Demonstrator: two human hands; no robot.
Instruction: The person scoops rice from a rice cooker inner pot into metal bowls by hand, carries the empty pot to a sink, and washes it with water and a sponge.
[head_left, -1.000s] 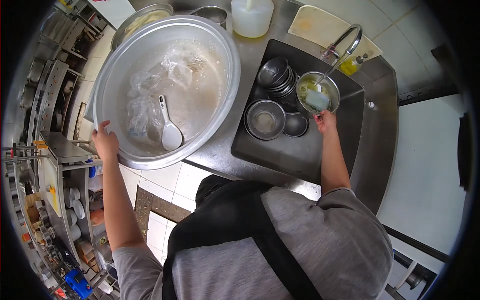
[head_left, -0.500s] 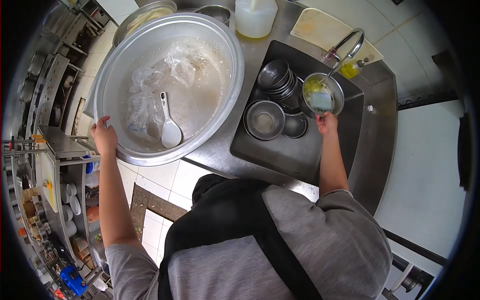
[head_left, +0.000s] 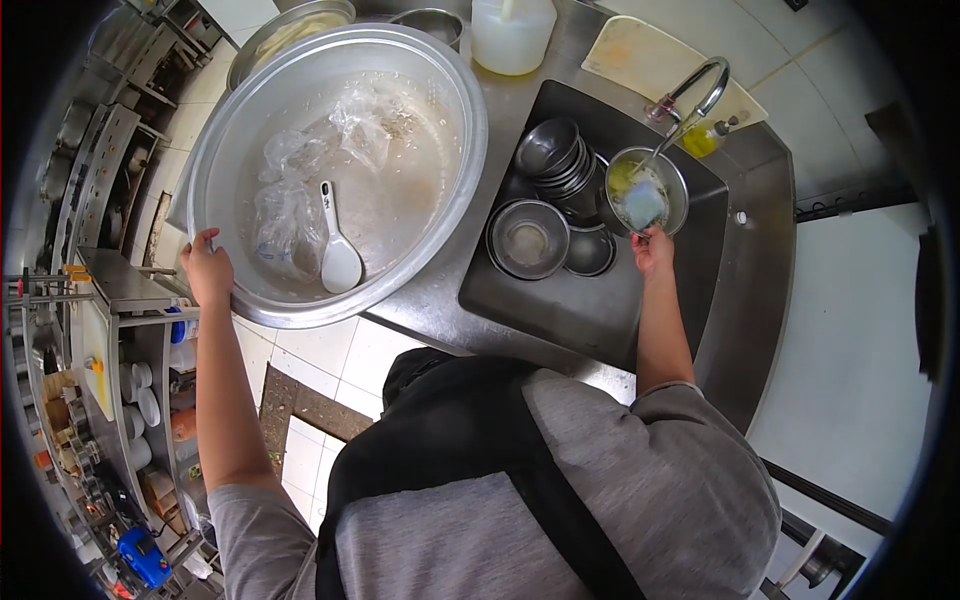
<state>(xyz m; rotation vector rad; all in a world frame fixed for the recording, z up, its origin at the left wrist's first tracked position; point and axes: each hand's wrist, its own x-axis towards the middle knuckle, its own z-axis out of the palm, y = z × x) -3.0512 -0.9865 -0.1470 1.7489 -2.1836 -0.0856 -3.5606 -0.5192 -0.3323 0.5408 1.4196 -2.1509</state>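
Observation:
My left hand (head_left: 208,270) is closed on the near-left rim of a large round metal basin (head_left: 415,205). Inside the basin lie a white rice paddle (head_left: 342,262), crumpled clear plastic bags (head_left: 290,225) and small pale bits. Over at the sink, my right hand (head_left: 653,250) grips the near edge of a small metal bowl (head_left: 681,198) beneath the tap (head_left: 712,95). Water and a pale blue-green sponge (head_left: 643,203) are in this bowl, along with something yellowish. Its outer underside is hidden from view.
Stacked metal bowls (head_left: 552,150) and another bowl (head_left: 530,240) stand in the sink (head_left: 590,318). Behind it are a cutting board (head_left: 630,52), a yellow soap bottle (head_left: 700,142) and a white jug (head_left: 512,38). Shelves (head_left: 125,270) line the left.
The sponge has turned slightly in the small bowl, and the water around it looks paler. Both hands keep their places, on the basin rim and the bowl edge.

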